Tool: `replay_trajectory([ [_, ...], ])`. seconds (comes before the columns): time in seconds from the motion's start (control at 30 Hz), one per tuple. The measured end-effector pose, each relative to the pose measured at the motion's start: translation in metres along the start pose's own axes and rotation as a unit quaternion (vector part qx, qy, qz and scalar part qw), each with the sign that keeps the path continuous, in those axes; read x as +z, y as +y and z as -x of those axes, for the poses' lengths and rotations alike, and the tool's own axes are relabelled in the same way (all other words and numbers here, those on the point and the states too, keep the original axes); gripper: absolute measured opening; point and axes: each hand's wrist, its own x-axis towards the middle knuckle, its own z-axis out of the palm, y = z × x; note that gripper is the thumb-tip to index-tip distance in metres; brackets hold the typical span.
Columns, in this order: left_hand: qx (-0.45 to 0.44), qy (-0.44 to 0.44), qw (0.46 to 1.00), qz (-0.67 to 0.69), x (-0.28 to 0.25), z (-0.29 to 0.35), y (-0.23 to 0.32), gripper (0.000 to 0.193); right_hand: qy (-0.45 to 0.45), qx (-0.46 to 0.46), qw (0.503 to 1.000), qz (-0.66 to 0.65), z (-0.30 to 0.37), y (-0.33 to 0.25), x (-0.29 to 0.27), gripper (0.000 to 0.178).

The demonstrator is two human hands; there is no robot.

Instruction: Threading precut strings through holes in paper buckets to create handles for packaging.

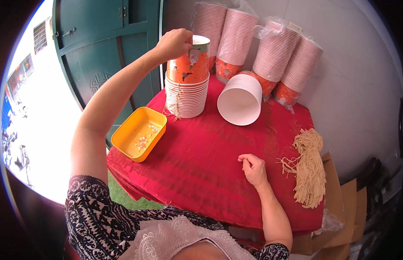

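Note:
At the back left of the table stands a tall stack of nested paper buckets (187,99), upside down with white rims showing. The topmost paper bucket (188,69) is orange with dark and grey shapes and a green band. My left hand (177,42) is raised to its upper edge, fingers closed on it; the fingertips are partly hidden. My right hand (254,170) rests on the red tablecloth with its fingers curled in, and nothing shows in it. Near the stack sits a yellow plastic bin (138,135) holding small pale pieces. Tan strings (177,102) hang along the stack's side.
A white-lined paper bucket (239,102) lies on its side, mouth toward me. Behind it, several wrapped bucket stacks (277,54) lean against the wall. A bundle of tan strings (310,169) lies at the table's right edge, by cardboard (348,212). A green door (108,47) stands at left.

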Motion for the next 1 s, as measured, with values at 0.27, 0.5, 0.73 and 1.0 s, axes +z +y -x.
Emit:
replay_trajectory([
  [0.27, 0.087, 0.129, 0.986, -0.065, 0.026, 0.027, 0.005, 0.009, 0.001, 0.002, 1.000, 0.000, 0.001, -0.002, -0.001, 0.016],
  [0.5, 0.107, 0.210, 0.970, -0.067, 0.041, 0.034, 0.007, 0.011, -0.011, 0.025, 1.000, 0.002, -0.001, -0.008, -0.002, 0.014],
  [0.73, 0.089, 0.214, 0.970, -0.075, 0.044, 0.036, 0.012, 0.014, -0.008, 0.008, 1.000, 0.011, 0.000, -0.008, -0.004, 0.013],
  [1.0, 0.021, 0.194, 0.977, -0.086, 0.044, 0.070, 0.045, 0.052, 0.020, -0.048, 0.998, 0.030, -0.001, -0.003, -0.002, 0.012],
])
